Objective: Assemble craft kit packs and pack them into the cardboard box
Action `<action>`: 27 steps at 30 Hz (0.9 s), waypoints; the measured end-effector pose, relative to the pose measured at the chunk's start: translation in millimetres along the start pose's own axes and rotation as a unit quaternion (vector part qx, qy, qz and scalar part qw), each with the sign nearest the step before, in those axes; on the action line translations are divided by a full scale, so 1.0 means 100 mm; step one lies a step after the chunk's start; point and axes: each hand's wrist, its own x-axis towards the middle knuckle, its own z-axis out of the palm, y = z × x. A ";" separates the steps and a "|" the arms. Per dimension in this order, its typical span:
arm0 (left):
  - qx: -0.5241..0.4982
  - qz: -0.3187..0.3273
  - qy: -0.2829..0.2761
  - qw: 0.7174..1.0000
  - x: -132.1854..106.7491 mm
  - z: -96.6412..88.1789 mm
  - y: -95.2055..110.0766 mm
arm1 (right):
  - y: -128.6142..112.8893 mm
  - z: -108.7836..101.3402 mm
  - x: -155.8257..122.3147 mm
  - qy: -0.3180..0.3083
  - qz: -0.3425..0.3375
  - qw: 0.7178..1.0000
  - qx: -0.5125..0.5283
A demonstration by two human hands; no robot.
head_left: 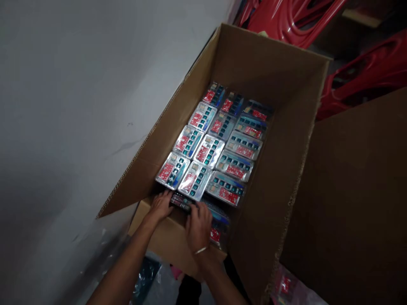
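A large open cardboard box point(270, 72) holds rows of clear plastic packs, each with a red part and a line of teal squares, such as this pack point(208, 150). At the near end of the box, a similar pack point(180, 201) stands on edge between my hands. My left hand point(161, 205) has its fingers closed at the left end of that pack. My right hand point(199, 224), with a thin bracelet at the wrist, grips the right end with bent fingers. Beside my right hand lies another pack point(216, 233), partly in shadow.
A pale grey wall point(79, 84) rises on the left. Behind the box are glossy red moulded parts point(286, 21). A brown cardboard panel point(349, 190) stands to the right. Clear plastic wrapping with red items point(286, 284) lies at the lower right. A folded-out box flap point(168, 239) is under my forearms.
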 end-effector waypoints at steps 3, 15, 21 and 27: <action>-0.005 -0.013 0.116 0.993 -0.23 0.05 0.08 | 0.45 0.19 -0.07 0.040 0.047 0.997 -0.049; 0.056 0.012 0.220 0.974 0.34 0.13 0.87 | 0.73 0.44 0.01 0.069 0.010 0.996 -0.058; 0.089 0.025 0.239 0.967 0.18 0.01 0.91 | 0.41 0.14 -0.35 0.136 -0.007 0.991 -0.007; 0.134 0.204 0.263 0.933 0.19 0.34 1.28 | 0.43 -0.54 -0.96 0.275 -0.250 0.926 0.061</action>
